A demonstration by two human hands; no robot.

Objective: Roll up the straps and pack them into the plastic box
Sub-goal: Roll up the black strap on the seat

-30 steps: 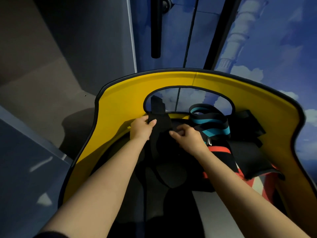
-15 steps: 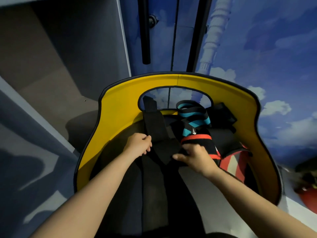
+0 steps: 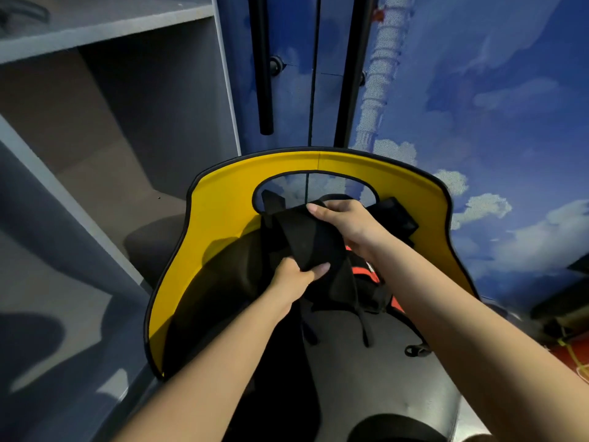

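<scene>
A wide black strap (image 3: 307, 239) is stretched between my two hands above a chair seat (image 3: 376, 362). My left hand (image 3: 294, 277) pinches its near end, thumb on top. My right hand (image 3: 347, 223) grips its far end, fingers curled over the edge. Under and behind it lie more straps: a red and black one (image 3: 366, 274) and thin black webbing (image 3: 363, 323) with a buckle (image 3: 414, 349). No plastic box is in view.
The chair has a curved yellow backrest (image 3: 223, 224) with an oval cut-out. Grey shelving (image 3: 105, 30) stands to the left. Blue cloud-printed doors (image 3: 478, 90) with black bar handles (image 3: 264, 65) are straight ahead. Dark items sit on the floor at right (image 3: 561, 314).
My right hand has moved up from the near strap edge to the far end by the cut-out. My left hand now pinches the near end. The striped strap is now hidden behind my right hand.
</scene>
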